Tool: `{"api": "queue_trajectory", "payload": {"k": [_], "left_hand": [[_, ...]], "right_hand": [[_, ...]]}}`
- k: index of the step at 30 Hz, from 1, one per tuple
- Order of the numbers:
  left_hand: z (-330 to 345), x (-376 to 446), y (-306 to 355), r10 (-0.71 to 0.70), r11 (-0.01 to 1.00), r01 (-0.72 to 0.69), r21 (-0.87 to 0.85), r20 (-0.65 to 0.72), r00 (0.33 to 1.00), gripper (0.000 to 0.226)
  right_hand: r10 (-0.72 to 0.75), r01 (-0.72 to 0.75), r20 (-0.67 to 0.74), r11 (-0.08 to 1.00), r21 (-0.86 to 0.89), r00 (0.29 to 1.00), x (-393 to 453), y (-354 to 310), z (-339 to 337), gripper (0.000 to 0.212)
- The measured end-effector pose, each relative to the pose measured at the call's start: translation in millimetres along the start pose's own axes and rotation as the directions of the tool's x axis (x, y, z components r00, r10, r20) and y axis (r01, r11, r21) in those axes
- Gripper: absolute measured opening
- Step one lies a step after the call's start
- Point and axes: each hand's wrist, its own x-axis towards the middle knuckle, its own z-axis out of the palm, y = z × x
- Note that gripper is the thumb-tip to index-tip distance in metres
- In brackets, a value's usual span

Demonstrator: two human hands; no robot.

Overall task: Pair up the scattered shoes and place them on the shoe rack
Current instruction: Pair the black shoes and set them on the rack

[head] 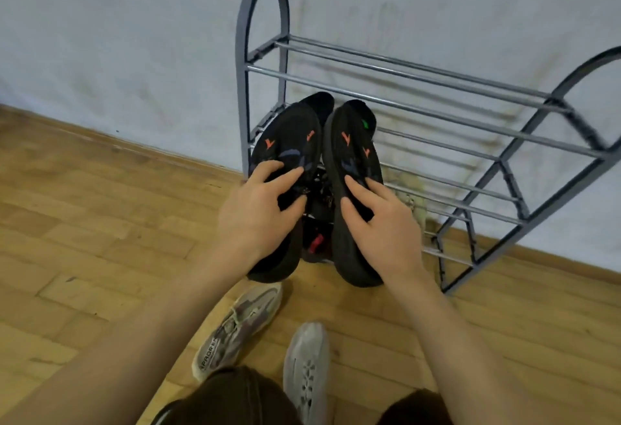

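Two black sneakers with orange marks are held side by side in front of the grey metal shoe rack (420, 88). My left hand (258, 213) grips the left black shoe (289, 142) around its upper. My right hand (383, 223) grips the right black shoe (353, 145), which has a green spot near the toe. Both shoes point toward the rack's left end, toes up, at the height of a middle shelf. Below them on the floor lie a beige patterned sneaker (235, 327) and a grey perforated shoe (307, 367).
The rack stands against a pale wall (117, 38) on a wooden parquet floor (84, 239). A light-coloured shoe (413, 196) sits on a lower shelf behind my right hand. My knees in dark trousers (235, 397) are at the bottom edge.
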Motion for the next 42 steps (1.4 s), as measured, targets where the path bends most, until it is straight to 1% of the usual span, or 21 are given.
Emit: {"api": "queue_trajectory", "payload": {"k": [2, 5, 8, 10, 13, 16, 19, 22, 24, 25, 27, 30, 33, 34, 35, 37, 39, 40, 42], "left_hand": [[18, 9, 21, 0.042, 0.999, -0.042, -0.001, 0.017, 0.999, 0.045], [46, 27, 53, 0.096, 0.995, -0.096, 0.014, 0.010, 0.995, 0.044], [75, 54, 86, 0.144, 0.990, -0.144, -0.010, 0.062, 0.988, 0.044], [94, 74, 103, 0.166, 0.986, -0.166, -0.004, 0.107, 0.980, 0.045], [121, 99, 118, 0.151, 0.989, -0.149, -0.028, 0.163, 0.975, 0.045], [140, 120, 125, 0.126, 0.992, -0.121, -0.039, 0.164, 0.978, 0.042], [154, 143, 133, 0.132, 0.991, -0.132, -0.014, 0.173, 0.976, 0.042], [167, 158, 134, 0.116, 0.992, -0.122, 0.014, 0.231, 0.966, 0.042], [174, 159, 129, 0.129, 0.986, -0.154, 0.057, 0.308, 0.943, 0.041], [176, 156, 125, 0.131, 0.986, -0.157, 0.052, 0.332, 0.934, 0.043], [175, 147, 118, 0.120, 0.992, -0.126, -0.003, 0.325, 0.938, 0.046], [167, 127, 113, 0.160, 0.987, -0.150, -0.056, 0.263, 0.951, 0.050], [156, 106, 108, 0.234, 0.972, -0.235, -0.027, 0.257, 0.938, 0.059], [154, 101, 106, 0.256, 0.964, -0.267, 0.007, 0.272, 0.928, 0.064], [153, 97, 104, 0.268, 0.955, -0.292, 0.040, 0.298, 0.916, 0.069], [154, 94, 99, 0.242, 0.958, -0.281, 0.055, 0.375, 0.895, 0.076], [156, 95, 96, 0.196, 0.977, -0.212, -0.010, 0.427, 0.883, 0.076], [157, 95, 95, 0.193, 0.981, -0.188, -0.055, 0.435, 0.880, 0.074], [158, 98, 93, 0.222, 0.975, -0.189, -0.118, 0.436, 0.872, 0.070]], "right_hand": [[0.058, -0.058, 0.000, 0.998, -0.020, 0.998, 0, 23, -13, 0.038], [0.104, -0.108, -0.085, 0.993, -0.042, 0.991, 3, 55, -33, 0.038], [0.150, -0.165, -0.151, 0.982, -0.092, 0.977, 18, 86, -49, 0.038], [0.185, -0.205, -0.145, 0.969, -0.138, 0.972, 32, 106, -55, 0.039], [0.240, -0.258, -0.125, 0.955, -0.150, 0.963, 52, 134, -58, 0.040], [0.256, -0.275, -0.142, 0.952, -0.135, 0.956, 72, 153, -56, 0.039], [0.264, -0.290, -0.179, 0.948, -0.135, 0.948, 92, 164, -52, 0.039], [0.286, -0.312, -0.169, 0.937, -0.159, 0.943, 106, 172, -47, 0.040], [0.306, -0.320, -0.095, 0.924, -0.210, 0.947, 108, 176, -45, 0.039], [0.297, -0.299, -0.048, 0.921, -0.251, 0.954, 107, 178, -44, 0.037], [0.265, -0.252, 0.005, 0.921, -0.297, 0.964, 103, 180, -45, 0.035], [0.203, -0.200, -0.020, 0.937, -0.285, 0.979, 95, 177, -51, 0.033], [0.129, -0.163, -0.128, 0.939, -0.302, 0.983, 77, 173, -52, 0.036], [0.134, -0.171, -0.137, 0.935, -0.310, 0.981, 70, 171, -52, 0.040], [0.162, -0.192, -0.117, 0.927, -0.321, 0.980, 63, 170, -52, 0.046], [0.246, -0.246, -0.045, 0.907, -0.343, 0.968, 50, 170, -50, 0.060], [0.305, -0.289, -0.011, 0.890, -0.353, 0.952, 40, 172, -44, 0.069], [0.321, -0.304, -0.008, 0.888, -0.345, 0.947, 35, 173, -42, 0.070], [0.311, -0.303, -0.014, 0.913, -0.273, 0.950, 32, 174, -38, 0.068]]}}
